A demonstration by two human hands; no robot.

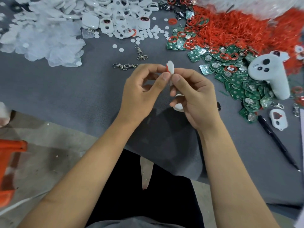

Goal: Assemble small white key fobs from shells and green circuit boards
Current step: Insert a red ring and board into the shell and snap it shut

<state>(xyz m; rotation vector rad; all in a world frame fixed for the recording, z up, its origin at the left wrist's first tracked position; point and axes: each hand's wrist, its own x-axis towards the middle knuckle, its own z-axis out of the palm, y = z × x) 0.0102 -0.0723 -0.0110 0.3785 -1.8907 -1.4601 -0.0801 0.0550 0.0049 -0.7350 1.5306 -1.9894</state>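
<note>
Both hands meet above the grey table, pinching one small white key fob shell [170, 67] that shows a red ring at its edge. My left hand [141, 89] grips it with thumb and forefinger from the left. My right hand [194, 94] grips it from the right, and a second white shell piece [179, 107] sits tucked under its lower fingers. Green circuit boards [236, 83] lie heaped to the right. White shells [121, 15] are piled at the top centre.
Red rubber rings [233, 28] are heaped at top right, clear film pieces [44, 38] at top left. Metal clasps [125, 65] and small white discs [153, 32] lie ahead of the hands. A white controller [269, 71], a black pen [278, 142] and a lone shell [278, 119] sit at right.
</note>
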